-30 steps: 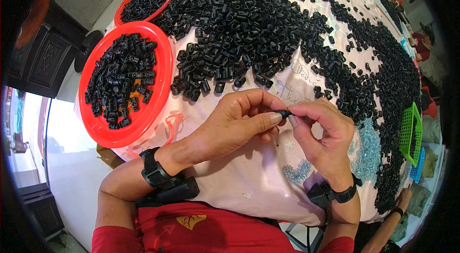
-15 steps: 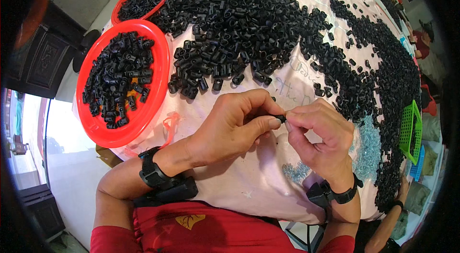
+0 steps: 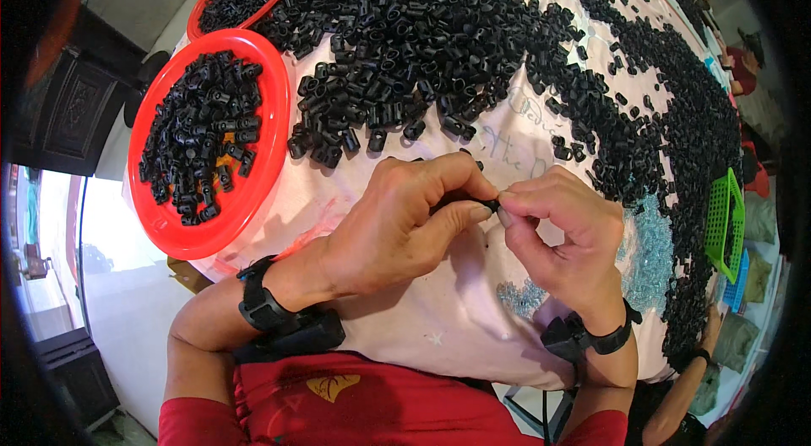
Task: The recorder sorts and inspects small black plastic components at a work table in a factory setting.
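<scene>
My left hand [image 3: 397,226] is closed round a small black plastic fitting [image 3: 485,204], thumb and forefinger pinching it near the middle of the cloth-covered table. My right hand [image 3: 570,235] meets it there, thumb and forefinger pressed together at the fitting's end. Whatever the right fingertips pinch is hidden or too small to name. Just beyond my hands spreads a large heap of similar black fittings [image 3: 405,32]. To the left, a red plate [image 3: 274,112] carries a pile of black fittings. Small pale-blue, shiny pieces [image 3: 649,252] lie right of my right hand, with a smaller patch [image 3: 519,298] below it.
A second red plate [image 3: 193,22] with thin black parts stands behind the first. Pinkish string [image 3: 317,231] lies by my left forearm. At the right edge are a green basket [image 3: 716,231] and a blue basket [image 3: 737,281]. Another person's arm [image 3: 683,395] reaches in at lower right.
The view has shifted slightly, so plates and heap sit a little further left and up. Both hands stay together at the fitting, with only a small shift of the fingers.
</scene>
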A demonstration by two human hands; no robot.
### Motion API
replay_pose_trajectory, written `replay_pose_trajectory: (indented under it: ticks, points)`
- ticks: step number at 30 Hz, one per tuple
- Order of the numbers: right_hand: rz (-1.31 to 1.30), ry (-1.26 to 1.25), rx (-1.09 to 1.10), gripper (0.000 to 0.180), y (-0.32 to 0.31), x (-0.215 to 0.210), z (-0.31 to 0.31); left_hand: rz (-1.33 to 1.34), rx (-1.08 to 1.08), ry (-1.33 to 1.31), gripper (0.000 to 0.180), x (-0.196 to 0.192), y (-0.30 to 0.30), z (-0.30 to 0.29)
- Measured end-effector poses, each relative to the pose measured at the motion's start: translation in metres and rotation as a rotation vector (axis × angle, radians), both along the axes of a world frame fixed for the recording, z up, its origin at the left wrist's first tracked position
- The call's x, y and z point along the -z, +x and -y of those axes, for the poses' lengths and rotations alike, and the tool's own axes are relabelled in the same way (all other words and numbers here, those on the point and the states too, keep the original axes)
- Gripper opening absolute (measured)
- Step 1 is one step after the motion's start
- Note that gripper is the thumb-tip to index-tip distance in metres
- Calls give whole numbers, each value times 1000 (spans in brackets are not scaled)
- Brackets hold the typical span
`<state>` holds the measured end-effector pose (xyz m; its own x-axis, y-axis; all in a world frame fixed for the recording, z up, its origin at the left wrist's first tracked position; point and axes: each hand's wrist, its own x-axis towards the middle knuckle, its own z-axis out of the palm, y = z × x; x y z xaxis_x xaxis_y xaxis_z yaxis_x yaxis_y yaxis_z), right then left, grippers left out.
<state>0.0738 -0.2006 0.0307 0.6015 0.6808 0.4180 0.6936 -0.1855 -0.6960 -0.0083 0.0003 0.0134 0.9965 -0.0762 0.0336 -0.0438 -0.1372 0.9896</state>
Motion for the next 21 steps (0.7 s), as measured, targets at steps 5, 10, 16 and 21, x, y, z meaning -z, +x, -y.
replay_pose_trajectory:
  ticks: [5, 10, 16, 21]
  points:
    - [28, -7, -2, 23, 0, -2, 0, -38, -4, -53, 10, 1, 1, 0]
    - [68, -10, 0, 23, -2, 0, -2, -130, 4, -65, 11, -2, 0, 1]
    - [37, -60, 14, 23, -1, 0, -1, 37, -59, -10, 10, 5, 1, 9]
    - [204, -21, 61, 24, 3, 3, -4, -207, -96, -262, 11, 3, 6, 14]
